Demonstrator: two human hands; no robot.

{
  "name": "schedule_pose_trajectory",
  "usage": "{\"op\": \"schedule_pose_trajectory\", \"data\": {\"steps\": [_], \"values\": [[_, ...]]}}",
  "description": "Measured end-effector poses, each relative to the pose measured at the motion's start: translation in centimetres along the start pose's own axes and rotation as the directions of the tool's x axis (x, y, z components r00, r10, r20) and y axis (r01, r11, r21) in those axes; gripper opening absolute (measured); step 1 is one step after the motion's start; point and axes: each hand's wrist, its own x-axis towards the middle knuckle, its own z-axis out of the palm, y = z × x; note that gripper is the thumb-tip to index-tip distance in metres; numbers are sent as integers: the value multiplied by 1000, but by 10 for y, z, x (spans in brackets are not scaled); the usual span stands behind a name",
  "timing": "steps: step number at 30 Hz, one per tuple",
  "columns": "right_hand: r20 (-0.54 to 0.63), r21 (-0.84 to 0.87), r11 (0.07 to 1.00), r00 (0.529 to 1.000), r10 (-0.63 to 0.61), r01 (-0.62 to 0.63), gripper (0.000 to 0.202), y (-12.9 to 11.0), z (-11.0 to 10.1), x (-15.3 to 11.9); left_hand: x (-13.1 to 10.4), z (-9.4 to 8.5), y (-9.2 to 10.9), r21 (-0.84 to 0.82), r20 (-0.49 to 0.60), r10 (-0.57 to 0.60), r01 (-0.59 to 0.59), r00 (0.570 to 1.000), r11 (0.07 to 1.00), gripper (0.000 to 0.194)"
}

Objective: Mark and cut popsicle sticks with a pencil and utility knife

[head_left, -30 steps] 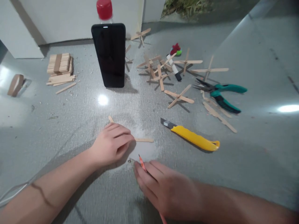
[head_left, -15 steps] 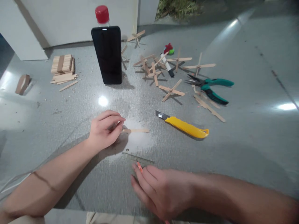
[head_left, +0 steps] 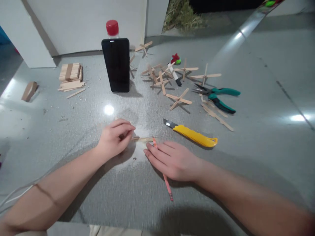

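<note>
My left hand (head_left: pixel 116 136) pinches one end of a wooden popsicle stick (head_left: pixel 142 139) low over the floor. Beside it, my right hand (head_left: pixel 171 159) holds a pink pencil (head_left: pixel 167 186), its tip by the stick's right end and its eraser end toward me. A thin, see-through strip like a ruler seems to lie along the stick, mostly hidden by my right fingers. Just beyond my right hand lies a yellow utility knife (head_left: pixel 195 136) with its blade out.
Behind are crossed popsicle sticks (head_left: pixel 179 99), a white marker (head_left: pixel 174 74) and green-handled pliers (head_left: pixel 216 96). A black phone (head_left: pixel 116 65) leans on a red-capped bottle (head_left: pixel 112 28). Stacked sticks (head_left: pixel 71 72) lie at left, near a brown piece (head_left: pixel 29 91). A small round bit (head_left: pixel 134 159) lies before me.
My right hand has moved forward and up to the stick with the pencil. The clear strip has left its place near me. The view has shifted slightly; my left hand keeps its pinch.
</note>
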Motion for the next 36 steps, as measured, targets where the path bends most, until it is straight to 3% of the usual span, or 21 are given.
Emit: {"op": "schedule_pose_trajectory", "data": {"steps": [5,12,15,19,23,27,36], "values": [[20,82,996,1000,-21,19,26,-4,6,2,-3,-2,6,87,169,86,-102,982,991,15],[28,133,991,1000,-9,5,26,-2,7,3,-12,-15,41,268,464,41,-184,885,946,27],[26,146,989,1000,-9,5,23,-3,10,1,-20,-14,44,343,480,100,-292,871,893,29],[28,218,975,999,24,-29,19,-1,13,1,-31,-9,42,362,458,144,-333,877,871,32],[15,392,905,984,176,-168,18,9,12,1,-42,-7,43,403,475,153,-368,867,838,47],[29,395,853,933,359,-340,12,17,14,0,-43,-8,43,394,524,137,-382,841,836,58],[191,465,758,887,420,-459,17,12,20,-4,-39,-11,40,369,529,100,-335,843,867,51]]}}
